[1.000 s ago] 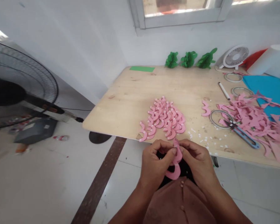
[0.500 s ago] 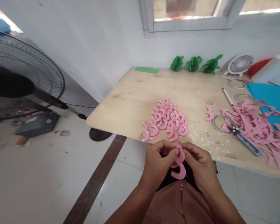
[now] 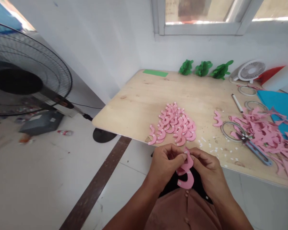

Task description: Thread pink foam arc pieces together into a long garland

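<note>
Between my hands, just off the table's front edge, is a wavy pink paper cutout (image 3: 187,179) with small pale patches on it. Its upper end is pinched by the thumb and fingers of my left hand (image 3: 169,163). From the other side, the fingertips of my right hand (image 3: 206,164) close on the same upper end. The lower curve hangs free above my lap. Beyond my hands lies a heap of similar wavy pink cutouts (image 3: 175,123), many with white tabs. One more pink cutout (image 3: 217,118) lies apart to the right.
Pink scraps (image 3: 261,131), a blue-handled cutter (image 3: 256,151), tape rings (image 3: 232,131) and a white marker (image 3: 237,103) lie on the table (image 3: 124,111) at right. Green paper shapes (image 3: 203,68) and a small white fan (image 3: 251,70) stand along the wall. A large fan (image 3: 19,80) is at left.
The view has shifted, so the table sits a little further right and lower. Both hands keep their pinch on the pink cutout, whose lower curve has turned slightly.
</note>
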{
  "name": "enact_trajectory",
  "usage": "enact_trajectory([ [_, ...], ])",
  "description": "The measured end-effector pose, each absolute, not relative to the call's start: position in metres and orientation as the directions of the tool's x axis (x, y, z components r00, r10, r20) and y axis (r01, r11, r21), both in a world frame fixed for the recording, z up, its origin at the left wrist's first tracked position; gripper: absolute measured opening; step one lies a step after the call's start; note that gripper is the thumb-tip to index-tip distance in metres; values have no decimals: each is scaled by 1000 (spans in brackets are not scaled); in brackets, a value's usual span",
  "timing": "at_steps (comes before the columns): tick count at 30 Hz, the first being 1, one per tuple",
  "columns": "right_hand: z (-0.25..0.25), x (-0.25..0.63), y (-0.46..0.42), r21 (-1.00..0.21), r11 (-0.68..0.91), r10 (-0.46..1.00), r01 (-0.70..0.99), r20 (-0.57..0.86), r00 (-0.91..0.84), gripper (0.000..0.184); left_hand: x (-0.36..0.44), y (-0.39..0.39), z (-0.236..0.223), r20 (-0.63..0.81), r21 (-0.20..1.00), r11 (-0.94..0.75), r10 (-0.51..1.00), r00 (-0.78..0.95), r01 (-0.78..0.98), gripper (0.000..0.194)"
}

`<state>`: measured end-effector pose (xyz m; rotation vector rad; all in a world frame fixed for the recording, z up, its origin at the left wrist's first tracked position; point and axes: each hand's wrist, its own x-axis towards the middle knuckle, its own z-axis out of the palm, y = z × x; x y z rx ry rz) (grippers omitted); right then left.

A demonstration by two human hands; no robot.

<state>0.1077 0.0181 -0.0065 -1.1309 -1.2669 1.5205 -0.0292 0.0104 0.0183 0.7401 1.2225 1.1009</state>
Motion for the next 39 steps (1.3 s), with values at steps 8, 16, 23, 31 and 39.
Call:
enact_trajectory([
  [8,-4,111,19,-992,-124,946,-31,-109,-304,13,-31,11,18,-374,871,365,927,36,-330,22],
  [16,-4,112,19,-985,-157,934,-69,-125,-335,11,-34,12,19,-387,865,383,921,55,-324,22],
  [23,-11,113,16,-976,-199,931,-85,-162,-326,15,-37,11,17,-368,872,381,924,102,-308,17],
  [31,-9,117,16,-981,-191,912,-44,-161,-377,18,-44,15,17,-378,869,427,899,221,-251,16],
  [39,-15,115,15,-926,-349,892,-144,-281,-355,20,-49,18,19,-380,879,437,883,274,-189,17],
])
